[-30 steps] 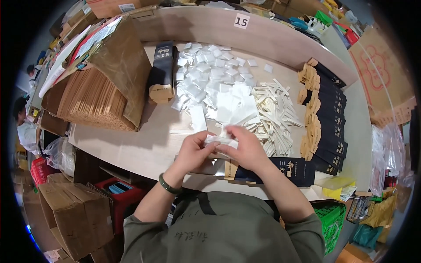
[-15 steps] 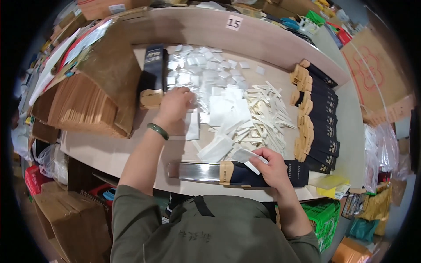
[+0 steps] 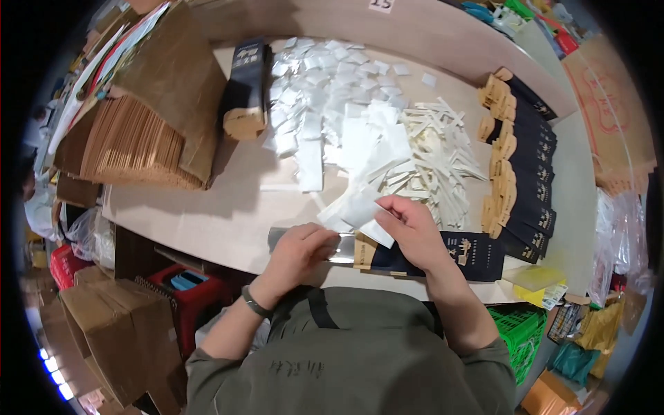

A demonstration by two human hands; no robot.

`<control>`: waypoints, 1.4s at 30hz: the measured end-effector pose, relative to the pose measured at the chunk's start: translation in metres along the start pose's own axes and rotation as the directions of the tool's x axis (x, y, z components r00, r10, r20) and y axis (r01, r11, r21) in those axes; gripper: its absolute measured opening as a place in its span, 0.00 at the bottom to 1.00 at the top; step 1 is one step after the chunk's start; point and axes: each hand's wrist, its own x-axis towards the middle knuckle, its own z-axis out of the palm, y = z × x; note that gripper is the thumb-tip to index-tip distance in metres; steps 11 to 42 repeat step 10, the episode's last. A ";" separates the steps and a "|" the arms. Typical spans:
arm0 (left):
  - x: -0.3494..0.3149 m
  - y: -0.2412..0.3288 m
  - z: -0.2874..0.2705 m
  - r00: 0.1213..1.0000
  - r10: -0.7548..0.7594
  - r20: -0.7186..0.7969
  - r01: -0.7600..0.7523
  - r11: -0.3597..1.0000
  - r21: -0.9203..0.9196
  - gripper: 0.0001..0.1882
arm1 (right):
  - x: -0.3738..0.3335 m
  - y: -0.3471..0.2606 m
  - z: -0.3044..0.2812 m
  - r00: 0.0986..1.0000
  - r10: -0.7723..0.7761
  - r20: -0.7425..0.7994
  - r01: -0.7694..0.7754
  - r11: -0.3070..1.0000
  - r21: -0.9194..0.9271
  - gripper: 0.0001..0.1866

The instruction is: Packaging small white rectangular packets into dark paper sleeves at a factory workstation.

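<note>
My right hand pinches flat white paper packets between thumb and fingers, above a black sleeve with a tan band. That sleeve lies along the table's near edge. A shiny silver flat piece sticks out of its left end. Over this silver piece is my left hand, fingers drawn together; anything in its fingertips is too small or hidden to make out. Just beyond my hands lie a heap of white packets, small clear-and-white sachets and a pile of thin pale sticks.
An open carton of tightly stacked brown card pieces stands at the left. Beside it lies a black-and-tan stack. Several overlapping black sleeves line the right side. A raised board borders the table's back.
My left hand has come back from the sachets toward the silver piece at the near edge. My right hand still holds white packets, now closer to the left hand. The view has shifted.
</note>
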 end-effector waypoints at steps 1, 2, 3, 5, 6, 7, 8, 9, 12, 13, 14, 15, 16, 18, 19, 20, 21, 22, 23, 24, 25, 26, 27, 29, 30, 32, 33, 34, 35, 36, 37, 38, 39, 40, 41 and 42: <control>-0.005 0.002 0.007 0.993 0.060 -0.102 -0.050 0.994 0.096 0.27 | 0.006 0.001 0.011 0.999 -0.008 0.042 0.005 0.996 0.086 0.09; -0.007 0.005 0.010 0.993 0.046 -0.105 -0.036 0.994 0.099 0.27 | 0.010 0.001 0.023 0.996 -0.023 0.082 0.009 0.985 0.170 0.09; -0.010 0.010 0.012 0.968 -0.045 -0.247 0.058 0.997 0.048 0.35 | 0.012 -0.005 0.032 0.989 0.036 0.145 -0.044 0.998 0.052 0.10; -0.014 0.006 0.016 0.890 -0.199 -0.409 0.150 0.977 -0.150 0.51 | 0.015 0.003 0.052 0.978 -0.140 0.152 0.189 0.903 -0.386 0.09; -0.018 0.004 0.017 0.891 -0.190 -0.413 0.140 0.979 -0.148 0.51 | 0.017 0.015 0.062 0.962 -0.224 0.158 0.274 0.760 -0.590 0.10; -0.023 -0.001 0.014 0.914 -0.120 -0.388 0.091 0.992 -0.093 0.51 | 0.021 0.026 0.070 0.918 -0.317 0.236 0.390 0.630 -0.671 0.10; -0.030 -0.006 0.013 0.931 -0.052 -0.361 0.040 0.998 -0.042 0.50 | 0.022 0.033 0.077 0.862 -0.388 0.326 0.491 0.476 -0.730 0.10; -0.035 -0.021 0.018 0.981 -0.076 -0.177 0.092 0.992 0.081 0.49 | 0.020 0.038 0.081 0.779 -0.539 0.320 0.570 0.395 -0.720 0.11; -0.037 -0.032 0.020 0.995 -0.023 -0.102 0.049 0.963 0.265 0.46 | 0.019 0.030 0.081 0.787 -0.524 0.326 0.563 0.392 -0.728 0.11; -0.037 -0.032 0.020 0.995 -0.023 -0.102 0.049 0.963 0.265 0.46 | 0.019 0.030 0.081 0.787 -0.524 0.326 0.563 0.392 -0.728 0.11; -0.037 -0.032 0.020 0.995 -0.023 -0.102 0.049 0.963 0.265 0.46 | 0.019 0.030 0.081 0.787 -0.524 0.326 0.563 0.392 -0.728 0.11; -0.037 -0.032 0.020 0.995 -0.023 -0.102 0.049 0.963 0.265 0.46 | 0.019 0.030 0.081 0.787 -0.524 0.326 0.563 0.392 -0.728 0.11; -0.037 -0.032 0.020 0.995 -0.023 -0.102 0.049 0.963 0.265 0.46 | 0.019 0.030 0.081 0.787 -0.524 0.326 0.563 0.392 -0.728 0.11; -0.037 -0.032 0.020 0.995 -0.023 -0.102 0.049 0.963 0.265 0.46 | 0.019 0.030 0.081 0.787 -0.524 0.326 0.563 0.392 -0.728 0.11; -0.037 -0.032 0.020 0.995 -0.023 -0.102 0.049 0.963 0.265 0.46 | 0.019 0.030 0.081 0.787 -0.524 0.326 0.563 0.392 -0.728 0.11; -0.037 -0.032 0.020 0.995 -0.023 -0.102 0.049 0.963 0.265 0.46 | 0.019 0.030 0.081 0.787 -0.524 0.326 0.563 0.392 -0.728 0.11; -0.037 -0.032 0.020 0.995 -0.023 -0.102 0.049 0.963 0.265 0.46 | 0.019 0.030 0.081 0.787 -0.524 0.326 0.563 0.392 -0.728 0.11; -0.037 -0.032 0.020 0.995 -0.023 -0.102 0.049 0.963 0.265 0.46 | 0.019 0.030 0.081 0.787 -0.524 0.326 0.563 0.392 -0.728 0.11; -0.037 -0.032 0.020 0.995 -0.023 -0.102 0.049 0.963 0.265 0.46 | 0.019 0.030 0.081 0.787 -0.524 0.326 0.563 0.392 -0.728 0.11; -0.037 -0.032 0.020 0.995 -0.023 -0.102 0.049 0.963 0.265 0.46 | 0.019 0.030 0.081 0.787 -0.524 0.326 0.563 0.392 -0.728 0.11; -0.037 -0.032 0.020 0.995 -0.023 -0.102 0.049 0.963 0.265 0.46 | 0.019 0.030 0.081 0.787 -0.524 0.326 0.563 0.392 -0.728 0.11; -0.037 -0.032 0.020 0.995 -0.023 -0.102 0.049 0.963 0.265 0.46 | 0.019 0.030 0.081 0.787 -0.524 0.326 0.563 0.392 -0.728 0.11; -0.037 -0.032 0.020 0.995 -0.023 -0.102 0.049 0.963 0.265 0.46 | 0.019 0.030 0.081 0.787 -0.524 0.326 0.563 0.392 -0.728 0.11; -0.037 -0.032 0.020 0.995 -0.023 -0.102 0.049 0.963 0.265 0.46 | 0.019 0.030 0.081 0.787 -0.524 0.326 0.563 0.392 -0.728 0.11; -0.037 -0.032 0.020 0.995 -0.023 -0.102 0.049 0.963 0.265 0.46 | 0.019 0.030 0.081 0.787 -0.524 0.326 0.563 0.392 -0.728 0.11; -0.037 -0.032 0.020 0.995 -0.023 -0.102 0.049 0.963 0.265 0.46 | 0.019 0.030 0.081 0.787 -0.524 0.326 0.563 0.392 -0.728 0.11; -0.037 -0.032 0.020 0.995 -0.023 -0.102 0.049 0.963 0.265 0.46 | 0.019 0.030 0.081 0.787 -0.524 0.326 0.563 0.392 -0.728 0.11; -0.037 -0.032 0.020 0.995 -0.023 -0.102 0.049 0.963 0.265 0.46 | 0.019 0.030 0.081 0.787 -0.524 0.326 0.563 0.392 -0.728 0.11; -0.037 -0.032 0.020 0.995 -0.023 -0.102 0.049 0.963 0.265 0.46 | 0.019 0.030 0.081 0.787 -0.524 0.326 0.563 0.392 -0.728 0.11; -0.037 -0.032 0.020 0.995 -0.023 -0.102 0.049 0.963 0.265 0.46 | 0.019 0.030 0.081 0.787 -0.524 0.326 0.563 0.392 -0.728 0.11; -0.037 -0.032 0.020 0.995 -0.023 -0.102 0.049 0.963 0.265 0.46 | 0.019 0.030 0.081 0.787 -0.524 0.326 0.563 0.392 -0.728 0.11; -0.037 -0.032 0.020 0.995 -0.023 -0.102 0.049 0.963 0.265 0.46 | 0.019 0.030 0.081 0.787 -0.524 0.326 0.563 0.392 -0.728 0.11; -0.037 -0.032 0.020 0.995 -0.023 -0.102 0.049 0.963 0.265 0.46 | 0.019 0.030 0.081 0.787 -0.524 0.326 0.563 0.392 -0.728 0.11; -0.037 -0.032 0.020 0.995 -0.023 -0.102 0.049 0.963 0.265 0.46 | 0.019 0.030 0.081 0.787 -0.524 0.326 0.563 0.392 -0.728 0.11; -0.037 -0.032 0.020 0.995 -0.023 -0.102 0.049 0.963 0.265 0.46 | 0.019 0.030 0.081 0.787 -0.524 0.326 0.563 0.392 -0.728 0.11; -0.037 -0.032 0.020 0.995 -0.023 -0.102 0.049 0.963 0.265 0.46 | 0.019 0.030 0.081 0.787 -0.524 0.326 0.563 0.392 -0.728 0.11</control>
